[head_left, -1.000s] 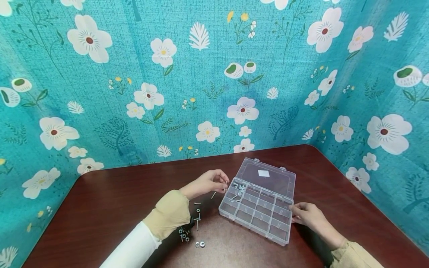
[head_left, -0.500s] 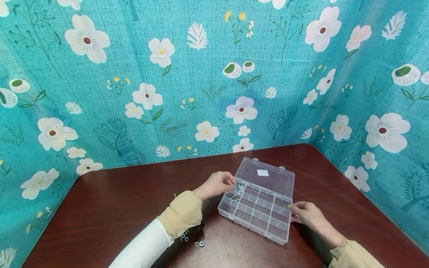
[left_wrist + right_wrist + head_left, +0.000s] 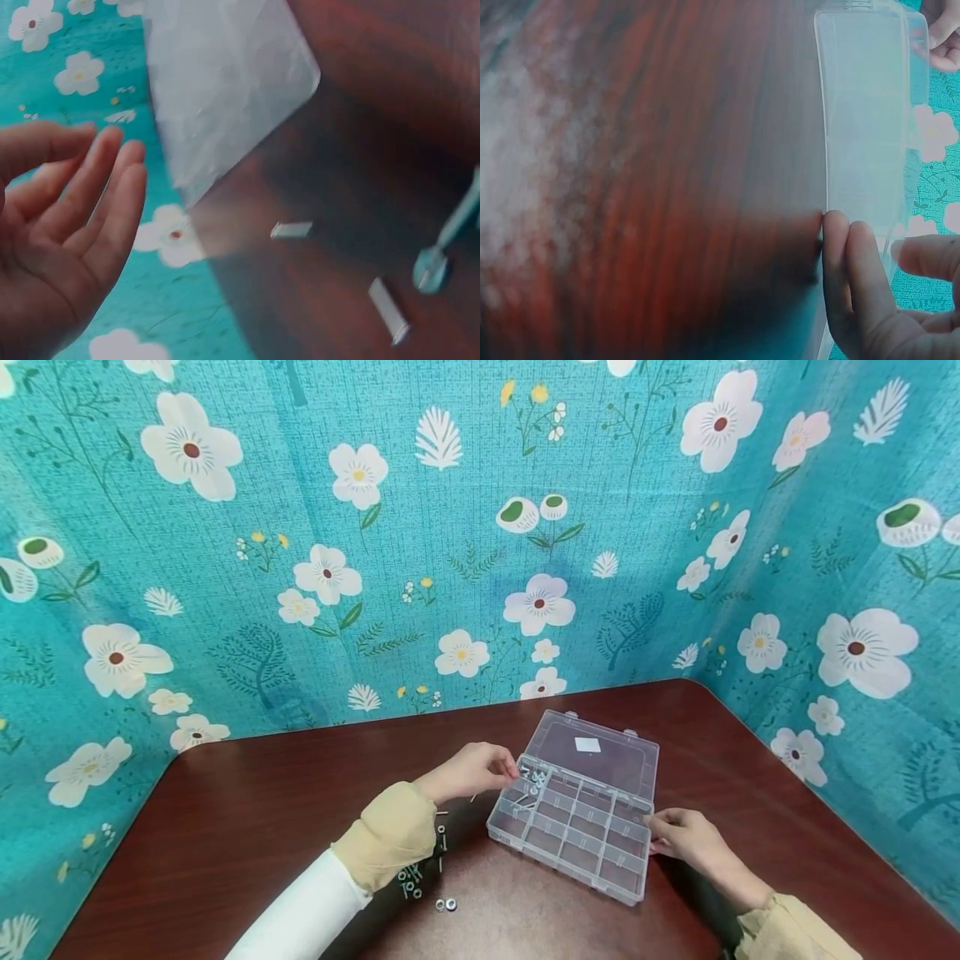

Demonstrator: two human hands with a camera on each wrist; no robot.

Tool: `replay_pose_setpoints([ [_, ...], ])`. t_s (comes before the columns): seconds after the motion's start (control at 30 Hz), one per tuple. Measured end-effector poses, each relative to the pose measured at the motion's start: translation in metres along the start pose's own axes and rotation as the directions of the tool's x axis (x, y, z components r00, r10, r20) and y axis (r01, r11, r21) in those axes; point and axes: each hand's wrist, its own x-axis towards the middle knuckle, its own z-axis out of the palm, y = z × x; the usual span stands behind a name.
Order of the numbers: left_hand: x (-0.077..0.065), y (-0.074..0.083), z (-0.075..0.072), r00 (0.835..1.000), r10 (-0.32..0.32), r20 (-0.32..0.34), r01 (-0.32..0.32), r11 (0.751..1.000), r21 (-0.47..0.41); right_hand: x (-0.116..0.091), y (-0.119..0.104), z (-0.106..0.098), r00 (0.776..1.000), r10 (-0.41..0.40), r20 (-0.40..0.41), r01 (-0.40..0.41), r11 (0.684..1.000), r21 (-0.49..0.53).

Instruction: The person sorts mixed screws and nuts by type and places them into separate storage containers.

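Observation:
A clear plastic compartment box (image 3: 551, 859) lies on the table with its lid (image 3: 622, 764) folded back. Bolts and nuts (image 3: 535, 779) sit in its back-left compartments. At that corner hovers my left hand (image 3: 474, 772), fingers loosely bent; the left wrist view (image 3: 67, 232) shows nothing between thumb and fingers. My right hand (image 3: 688, 842) pinches the box's right side, its thumb at the rim and its fingers (image 3: 838, 262) against the outer wall.
Left of the box, several loose bolts (image 3: 388, 311) lie on the dark red table (image 3: 300, 810). A cluster of nuts and bolts (image 3: 409, 887) is partly behind the left sleeve, with two nuts (image 3: 451, 904) in front. A flowered cloth (image 3: 420, 527) hangs behind.
My left hand carried a bolt right to the box's back-left corner, then drew back slightly left without it. The right hand keeps its hold on the box.

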Motion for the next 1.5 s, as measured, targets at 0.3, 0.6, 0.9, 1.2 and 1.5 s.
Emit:
replay_pose_setpoints([
  [0.3, -0.021, 0.008, -0.026, 0.992, 0.059, 0.109, -0.081, 0.975, 0.207, 0.0, 0.0, 0.0, 1.0, -0.005, -0.001, 0.005, 1.0, 0.01],
  [0.6, -0.043, 0.006, -0.033, 0.993, 0.044, 0.112, -0.084, 0.918, 0.386, 0.001, 0.001, 0.0, 1.0, -0.002, -0.004, 0.002, 1.0, -0.013],
  [0.9, -0.065, 0.002, -0.031, 0.994, 0.026, 0.107, -0.071, 0.891, 0.449, 0.0, 0.0, 0.0, 1.0, 0.007, -0.002, -0.007, 0.999, -0.042],
  [1.2, -0.078, -0.006, -0.025, 0.993, 0.02, 0.114, -0.075, 0.861, 0.504, 0.0, 0.0, 0.001, 1.0, 0.011, -0.004, -0.011, 1.0, -0.024],
  [1.5, -0.088, -0.017, -0.017, 0.992, 0.021, 0.121, -0.081, 0.853, 0.515, 0.001, 0.0, 0.001, 1.0, 0.009, -0.008, -0.009, 0.999, -0.036],
])
